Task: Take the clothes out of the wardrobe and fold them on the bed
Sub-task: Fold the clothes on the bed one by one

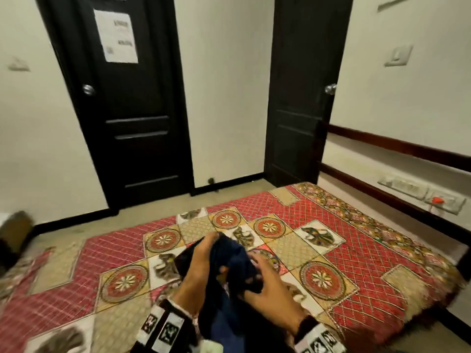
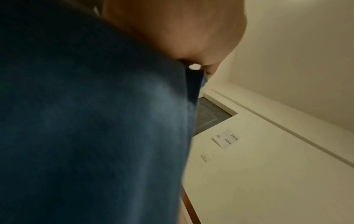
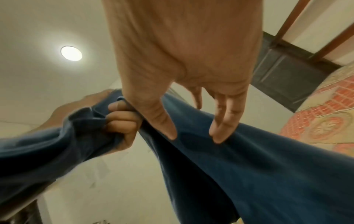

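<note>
Head view: both hands are up over the bed (image 1: 356,240), w/ a dark blue cloth (image 1: 234,266) bunched between them. The left hand (image 1: 201,271) has its fingers wrapped round the top of the cloth. The right hand (image 1: 267,284) is on the other side, fingers curled into the folds. The rest of the cloth hangs down toward the person. It is not on the bed yet. Two black doors (image 1: 127,98) are behind the bed.

Left wrist view: very blurry. The cloth (image 2: 91,121) fills most of it, and a bit of the left hand (image 2: 172,30) shows up top. Can't tell the fingers from here.

Right wrist view: the left hand (image 3: 118,121) is a tight fist on a bunched edge of the cloth (image 3: 239,166). The right hand (image 3: 184,68) has thumb and a fingertip (image 3: 217,134) on the cloth, pinching a fold, I think. The cloth runs tight between the two hands.

It looks soft, light and floppy, prob not slippery. It won't break. It will sag and crumple, so best to hold it at two corners or along one edge, spread apart, then lay it flat on the bed.
</note>
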`<state>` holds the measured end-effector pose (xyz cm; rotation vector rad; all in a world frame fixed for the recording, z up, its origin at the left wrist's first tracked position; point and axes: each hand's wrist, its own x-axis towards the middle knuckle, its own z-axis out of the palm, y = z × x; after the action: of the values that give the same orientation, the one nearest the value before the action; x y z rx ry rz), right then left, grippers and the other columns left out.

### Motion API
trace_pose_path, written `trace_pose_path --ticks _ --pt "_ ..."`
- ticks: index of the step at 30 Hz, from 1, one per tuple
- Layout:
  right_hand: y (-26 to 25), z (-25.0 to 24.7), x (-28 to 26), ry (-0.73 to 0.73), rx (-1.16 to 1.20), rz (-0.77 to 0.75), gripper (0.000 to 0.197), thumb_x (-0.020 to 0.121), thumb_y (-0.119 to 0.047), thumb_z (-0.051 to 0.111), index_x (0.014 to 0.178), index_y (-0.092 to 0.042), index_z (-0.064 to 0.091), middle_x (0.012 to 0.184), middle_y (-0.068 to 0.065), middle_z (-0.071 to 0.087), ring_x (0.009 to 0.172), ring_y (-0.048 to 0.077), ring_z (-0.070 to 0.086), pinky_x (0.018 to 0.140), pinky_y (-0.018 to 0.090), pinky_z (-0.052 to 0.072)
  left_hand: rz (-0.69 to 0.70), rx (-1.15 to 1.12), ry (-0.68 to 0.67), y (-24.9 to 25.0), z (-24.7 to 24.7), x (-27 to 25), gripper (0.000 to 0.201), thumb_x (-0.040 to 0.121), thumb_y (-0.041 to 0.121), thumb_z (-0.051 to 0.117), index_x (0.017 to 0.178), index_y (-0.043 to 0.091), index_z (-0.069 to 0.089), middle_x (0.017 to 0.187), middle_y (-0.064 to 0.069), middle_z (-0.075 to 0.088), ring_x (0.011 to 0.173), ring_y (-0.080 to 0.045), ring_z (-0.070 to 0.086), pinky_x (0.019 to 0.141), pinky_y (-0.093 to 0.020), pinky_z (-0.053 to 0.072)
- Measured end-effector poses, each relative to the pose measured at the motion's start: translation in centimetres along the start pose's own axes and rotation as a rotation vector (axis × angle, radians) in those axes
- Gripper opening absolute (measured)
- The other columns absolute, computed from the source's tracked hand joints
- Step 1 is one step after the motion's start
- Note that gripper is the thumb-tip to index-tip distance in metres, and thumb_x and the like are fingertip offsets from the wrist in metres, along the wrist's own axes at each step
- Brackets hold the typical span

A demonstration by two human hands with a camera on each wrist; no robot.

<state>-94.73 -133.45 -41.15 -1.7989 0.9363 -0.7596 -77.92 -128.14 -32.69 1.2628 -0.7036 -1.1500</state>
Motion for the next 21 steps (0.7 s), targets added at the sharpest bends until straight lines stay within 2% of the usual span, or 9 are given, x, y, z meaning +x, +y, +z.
trace_pose_path --ticks 2,4,6,8,10,12,14,17,21 --pt "-3.8 2.2 0.4 0.06 -0.054 -0.062 0.085 0.08 -0.038 0.082 0.148 -0.051 0.032 0.14 -0.031 0.043 0.122 -0.003 0.055 0.101 0.034 0.054 0.043 0.112 -0.098 2.8 -1.9 -2.5 0.045 0.095 0.055 0.056 0.085 0.014 0.073 0.081 -0.013 0.073 0.062 -0.017 0.065 0.046 -0.023 0.044" --pt "-7.1 3.8 0.9 0.067 -0.11 -0.139 0.083 0.079 -0.027 0.079 0.145 -0.053 0.037 0.138 -0.024 0.048 0.116 0.001 0.057 0.094 0.029 0.056 0.06 0.293 -0.155 4.9 -4.2 -4.5 0.062 0.091 0.064 0.058 0.093 0.004 0.073 0.083 -0.021 0.072 0.07 -0.021 0.062 0.054 -0.024 0.045" --pt "-9.8 5.5 1.2 0.0 -0.183 -0.251 0.058 0.079 -0.013 0.07 0.12 -0.052 0.058 0.12 -0.015 0.064 0.103 -0.003 0.06 0.084 0.015 0.051 0.091 0.485 -0.166 6.2 -6.7 -5.7 0.054 0.082 0.061 0.071 0.083 0.007 0.069 0.071 -0.016 0.065 0.064 -0.021 0.054 0.058 -0.032 0.04" --pt "-12.1 7.9 1.0 -0.046 -0.21 -0.307 0.039 0.081 -0.013 0.068 0.099 -0.048 0.068 0.1 -0.016 0.071 0.091 -0.005 0.062 0.074 0.008 0.044 0.157 0.604 -0.083 7.2 -9.7 -6.6 0.039 0.078 0.045 0.077 0.071 0.01 0.061 0.063 -0.011 0.054 0.059 -0.018 0.05 0.059 -0.033 0.037" --pt "-13.3 10.2 0.8 -0.059 -0.12 -0.3 0.02 0.081 -0.021 0.067 0.089 -0.038 0.073 0.085 -0.017 0.072 0.081 -0.001 0.064 0.07 0.013 0.046 0.202 0.704 0.017 7.9 -12.3 -7.4 0.034 0.075 0.039 0.069 0.067 0.007 0.059 0.062 -0.014 0.055 0.058 -0.018 0.052 0.06 -0.033 0.038" --pt "-14.2 12.0 0.6 -0.047 -0.013 -0.266 0.009 0.081 -0.023 0.068 0.082 -0.031 0.072 0.079 -0.013 0.07 0.075 0.001 0.064 0.069 0.018 0.05 0.228 0.824 0.121 8.6 -14.4 -8.3 0.03 0.072 0.044 0.064 0.071 0.015 0.068 0.063 -0.006 0.065 0.06 -0.018 0.057 0.061 -0.035 0.042" --pt "-15.4 13.5 0.3 -0.067 0.053 -0.226 0.012 0.083 -0.017 0.069 0.08 -0.028 0.071 0.081 -0.008 0.071 0.077 0.003 0.065 0.072 0.022 0.054 0.258 0.919 0.241 8.9 -15.7 -9.4 0.026 0.079 0.045 0.064 0.072 0.021 0.07 0.067 0.002 0.069 0.066 -0.018 0.065 0.061 -0.037 0.048" --pt "-17.0 14.9 -0.2 -0.111 0.152 -0.225 0.012 0.079 -0.017 0.066 0.087 -0.021 0.075 0.091 0.004 0.075 0.088 0.021 0.072 0.082 0.038 0.061 0.371 0.987 0.342 9.6 -16.2 -11.1 0.015 0.089 0.038 0.066 0.081 0.026 0.069 0.077 0.006 0.07 0.076 -0.011 0.067 0.062 -0.027 0.049" --pt "-19.6 15.2 -0.8 -0.163 0.248 -0.237 0.025 0.079 -0.019 0.066 0.103 -0.01 0.07 0.103 0.015 0.072 0.086 0.02 0.069 0.068 0.029 0.056 0.586 0.96 0.371 11.2 -17.2 -12.4 0.017 0.095 0.03 0.061 0.083 0.024 0.071 0.078 0.005 0.071 0.074 -0.014 0.066 0.067 -0.037 0.052"
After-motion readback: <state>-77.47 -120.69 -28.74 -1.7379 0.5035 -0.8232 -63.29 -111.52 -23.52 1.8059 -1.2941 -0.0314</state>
